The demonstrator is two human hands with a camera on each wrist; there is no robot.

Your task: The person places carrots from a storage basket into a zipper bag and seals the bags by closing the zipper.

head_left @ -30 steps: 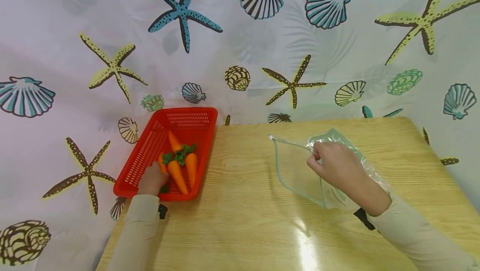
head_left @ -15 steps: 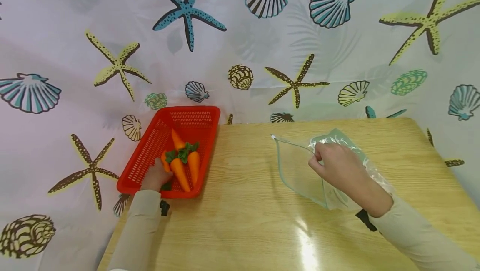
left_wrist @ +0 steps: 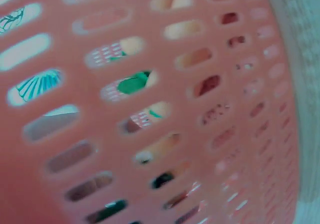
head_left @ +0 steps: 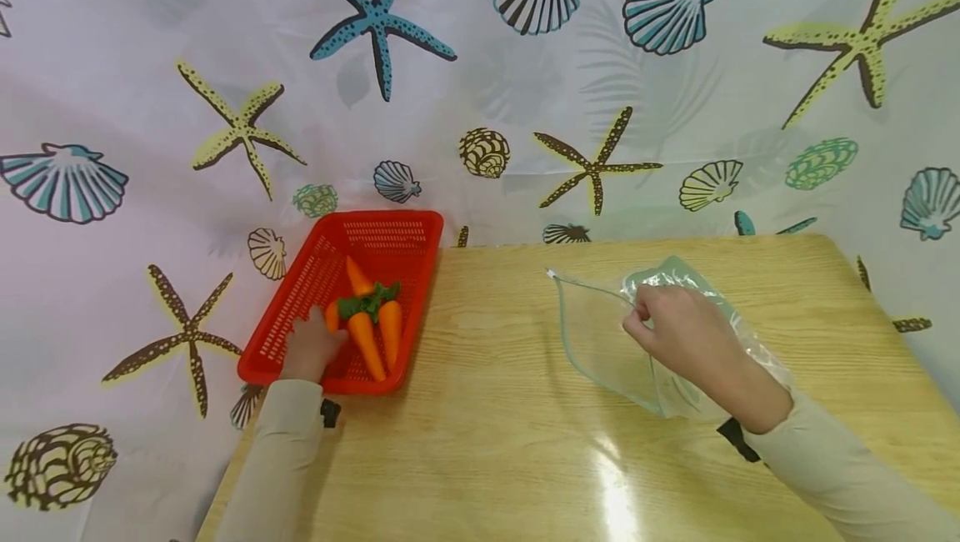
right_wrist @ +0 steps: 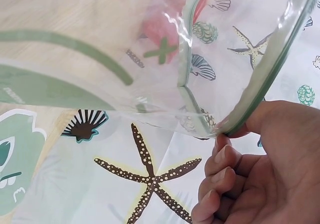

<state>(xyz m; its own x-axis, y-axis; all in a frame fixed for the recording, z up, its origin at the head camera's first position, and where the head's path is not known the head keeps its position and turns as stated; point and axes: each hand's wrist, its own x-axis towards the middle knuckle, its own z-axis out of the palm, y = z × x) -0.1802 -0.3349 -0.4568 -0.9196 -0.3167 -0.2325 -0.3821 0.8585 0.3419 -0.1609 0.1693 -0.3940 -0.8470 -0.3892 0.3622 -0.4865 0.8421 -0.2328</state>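
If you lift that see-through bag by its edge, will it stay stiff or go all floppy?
Probably floppy: the clear bag already sags and wrinkles where the right hand pinches its green-edged rim. It likely weighs very little, since it looks empty. The shiny plastic may be slippery, so a loose pinch could slide off.

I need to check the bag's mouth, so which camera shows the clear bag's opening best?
The right wrist view: the clear bag gapes open, its rim pinched by the right hand. The head view shows its whole outline; the left wrist view misses it.
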